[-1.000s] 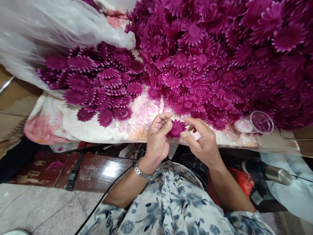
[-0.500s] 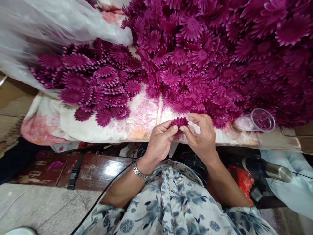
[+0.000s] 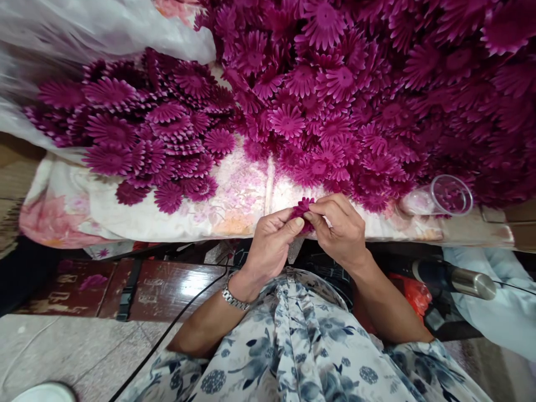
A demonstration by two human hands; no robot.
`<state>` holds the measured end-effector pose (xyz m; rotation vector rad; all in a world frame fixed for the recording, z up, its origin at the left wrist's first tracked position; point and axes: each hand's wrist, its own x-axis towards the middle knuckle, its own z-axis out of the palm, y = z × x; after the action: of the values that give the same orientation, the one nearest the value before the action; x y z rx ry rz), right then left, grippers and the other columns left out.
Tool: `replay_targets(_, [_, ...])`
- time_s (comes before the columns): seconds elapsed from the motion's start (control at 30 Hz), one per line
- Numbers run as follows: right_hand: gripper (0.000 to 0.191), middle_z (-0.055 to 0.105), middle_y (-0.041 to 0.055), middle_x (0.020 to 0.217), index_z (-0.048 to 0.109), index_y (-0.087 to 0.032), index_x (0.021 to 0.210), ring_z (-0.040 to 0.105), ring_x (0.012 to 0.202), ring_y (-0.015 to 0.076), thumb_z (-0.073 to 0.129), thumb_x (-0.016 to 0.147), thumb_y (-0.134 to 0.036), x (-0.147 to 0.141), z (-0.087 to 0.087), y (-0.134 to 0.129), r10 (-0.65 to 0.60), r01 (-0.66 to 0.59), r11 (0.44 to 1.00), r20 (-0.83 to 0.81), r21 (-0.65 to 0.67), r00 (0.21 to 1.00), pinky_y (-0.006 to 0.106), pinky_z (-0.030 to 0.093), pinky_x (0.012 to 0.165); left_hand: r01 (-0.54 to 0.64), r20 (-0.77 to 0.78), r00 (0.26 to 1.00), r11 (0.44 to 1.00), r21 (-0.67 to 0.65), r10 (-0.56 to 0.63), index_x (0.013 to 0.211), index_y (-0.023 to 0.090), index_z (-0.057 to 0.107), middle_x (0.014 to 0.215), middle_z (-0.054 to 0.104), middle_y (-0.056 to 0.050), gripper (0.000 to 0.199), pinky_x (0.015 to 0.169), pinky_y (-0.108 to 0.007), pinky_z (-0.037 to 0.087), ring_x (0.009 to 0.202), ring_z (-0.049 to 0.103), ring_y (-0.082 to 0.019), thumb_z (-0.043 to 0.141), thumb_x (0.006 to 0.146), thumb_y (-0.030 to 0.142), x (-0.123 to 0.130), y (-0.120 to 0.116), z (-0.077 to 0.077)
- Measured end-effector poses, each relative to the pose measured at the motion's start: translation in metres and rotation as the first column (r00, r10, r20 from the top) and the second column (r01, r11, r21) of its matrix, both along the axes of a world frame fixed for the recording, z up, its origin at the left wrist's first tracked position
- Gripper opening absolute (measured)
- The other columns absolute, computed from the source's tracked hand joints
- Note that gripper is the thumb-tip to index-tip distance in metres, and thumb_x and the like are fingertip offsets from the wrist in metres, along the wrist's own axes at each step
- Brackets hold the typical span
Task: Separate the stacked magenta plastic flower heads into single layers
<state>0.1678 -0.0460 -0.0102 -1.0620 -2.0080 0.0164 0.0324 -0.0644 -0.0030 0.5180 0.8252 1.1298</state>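
Observation:
Between my two hands, just over the table's front edge, is a small magenta flower (image 3: 302, 209). My left hand (image 3: 272, 243) pinches its left side, thumb on top. On the other side, my right hand (image 3: 341, 229) grips the petals between thumb and forefinger. Its underside is hidden by my fingers. A large heap of magenta flowers (image 3: 335, 128) lies behind my hands, spreading to the right. Stacked flowers with pale petal edges (image 3: 167, 134) lie on the cloth to the left.
A clear plastic cup (image 3: 451, 195) lies tipped at the right on the floral tablecloth (image 3: 234, 209). Clear plastic sheeting (image 3: 104, 33) covers the back left. Below the table are a brown bench (image 3: 167, 287) and a dark flask with a metal end (image 3: 473, 283).
My right thumb and forefinger have closed together on the flower's right side, and the flower has turned a little. The view has shifted slightly.

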Motion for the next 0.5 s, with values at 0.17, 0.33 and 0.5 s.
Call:
replay_targets(0.17, [0.010,0.061,0.0036,0.069,0.057,-0.018,0.084,0.056,0.068,0.0151,0.049,0.087,-0.013,-0.002,0.000,-0.001,-0.025,0.026,0.999,0.016,-0.028,1.000,0.028,0.048,0.064,-0.061,-0.039,0.997,0.997,-0.037,0.060,0.062,0.013,0.069,0.055,0.055,0.002,0.022,0.058,-0.023,0.043,0.055,0.046,-0.008,0.079,0.061,0.032,0.003,0.001,-0.004])
replay_targets(0.33, [0.012,0.056,0.0004,0.067,0.056,-0.018,0.079,0.054,0.062,0.0116,0.049,0.088,-0.015,-0.005,0.003,-0.006,-0.067,0.049,0.985,-0.103,-0.167,0.992,0.024,0.045,0.059,-0.116,-0.090,0.989,0.993,-0.023,0.113,0.057,0.013,0.065,0.053,0.052,0.003,0.028,0.055,-0.022,0.040,0.054,0.045,-0.009,0.081,0.058,0.036,0.000,0.001,-0.007])
replay_targets(0.5, [0.015,0.056,-0.0007,0.066,0.059,-0.020,0.082,0.053,0.060,0.0114,0.047,0.091,-0.023,0.020,0.011,0.019,-0.274,0.255,0.959,-0.177,-0.123,0.945,0.025,0.042,0.056,-0.147,-0.130,0.981,0.989,-0.019,0.143,0.058,0.013,0.066,0.051,0.049,0.003,0.028,0.051,-0.021,0.037,0.050,0.042,-0.007,0.079,0.060,0.038,-0.003,0.001,-0.008])
